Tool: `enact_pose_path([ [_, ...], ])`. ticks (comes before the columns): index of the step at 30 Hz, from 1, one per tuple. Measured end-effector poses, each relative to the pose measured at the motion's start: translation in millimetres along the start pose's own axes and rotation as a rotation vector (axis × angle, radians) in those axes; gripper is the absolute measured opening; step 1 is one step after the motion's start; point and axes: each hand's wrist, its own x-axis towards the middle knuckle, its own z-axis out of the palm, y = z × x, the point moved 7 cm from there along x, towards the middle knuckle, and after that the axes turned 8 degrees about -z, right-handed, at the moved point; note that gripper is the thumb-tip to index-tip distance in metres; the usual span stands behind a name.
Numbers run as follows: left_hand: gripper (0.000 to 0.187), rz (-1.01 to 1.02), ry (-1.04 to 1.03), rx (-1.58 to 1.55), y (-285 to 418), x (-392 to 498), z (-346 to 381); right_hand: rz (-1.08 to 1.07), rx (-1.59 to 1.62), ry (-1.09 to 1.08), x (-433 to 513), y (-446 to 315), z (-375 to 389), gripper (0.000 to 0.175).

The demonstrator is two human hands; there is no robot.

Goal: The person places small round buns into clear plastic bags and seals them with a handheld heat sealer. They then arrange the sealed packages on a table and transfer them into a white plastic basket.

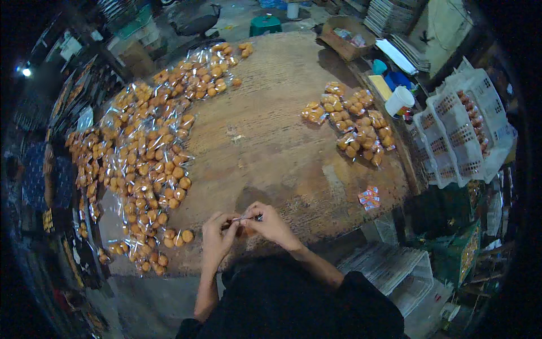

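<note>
My left hand (217, 234) and my right hand (271, 225) meet at the near edge of a worn wooden table (254, 148). Their thumbs and fingers pinch a small piece of transparent plastic (242, 218), apparently the gathered neck of a bag. An orange-brown patch shows below the fingertips; the fingers mostly hide what it is. Left of my hands spreads a large heap of transparent bags of round golden-brown baked goods (144, 161). A few loose round pieces (183, 237) lie near my left wrist. To the right are several small printed labels or sachets (369, 198).
A smaller group of filled bags (355, 123) rests at the table's right. Beyond that edge are a white tub (399, 101), an open cardboard box (347, 38) and white plastic crates (457, 127). A green stool (265, 26) stands behind. At far left a person's arm (49, 173) shows.
</note>
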Motion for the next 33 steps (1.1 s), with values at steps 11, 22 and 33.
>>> enact_pose_path([
  [11, 0.015, 0.093, 0.069, -0.108, 15.2, -0.5, 7.9, -0.087, 0.248, 0.261, -2.6, -12.8, -11.7, 0.019],
  [22, 0.019, 0.248, -0.074, 0.282, -5.6, -0.3, 12.2, 0.078, 0.024, 0.013, -7.3, 13.3, 3.0, 0.021],
  [33, 0.014, -0.207, -0.193, -0.327, -64.0, 12.5, 46.0, -0.152, -0.259, 0.144, -19.6, 4.1, -24.0, 0.023],
])
